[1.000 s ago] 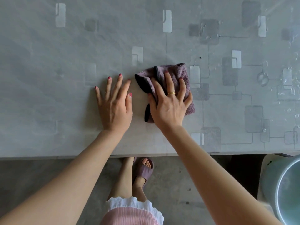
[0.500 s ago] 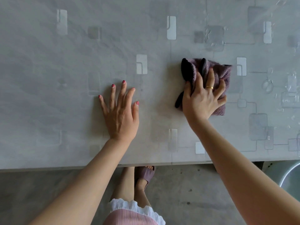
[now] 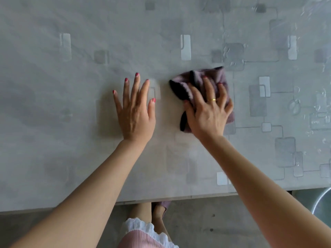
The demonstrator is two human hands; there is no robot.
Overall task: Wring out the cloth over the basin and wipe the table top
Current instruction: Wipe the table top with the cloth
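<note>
A folded purple cloth (image 3: 217,76) lies flat on the grey patterned table top (image 3: 71,104), right of centre. My right hand (image 3: 206,111) presses down on the cloth with fingers spread over it, covering most of it. My left hand (image 3: 135,111) rests flat on the bare table just left of the cloth, fingers apart, holding nothing. A curved sliver of the metal basin (image 3: 320,199) shows below the table's front edge at the far right.
Water droplets and wet streaks (image 3: 232,56) sit on the table's right side. The table's front edge (image 3: 179,197) runs across the lower frame, with concrete floor (image 3: 223,221) and my feet below it.
My right hand slid the cloth right, then back left toward my left hand. The view has moved closer to the table. My left hand stayed flat in place.
</note>
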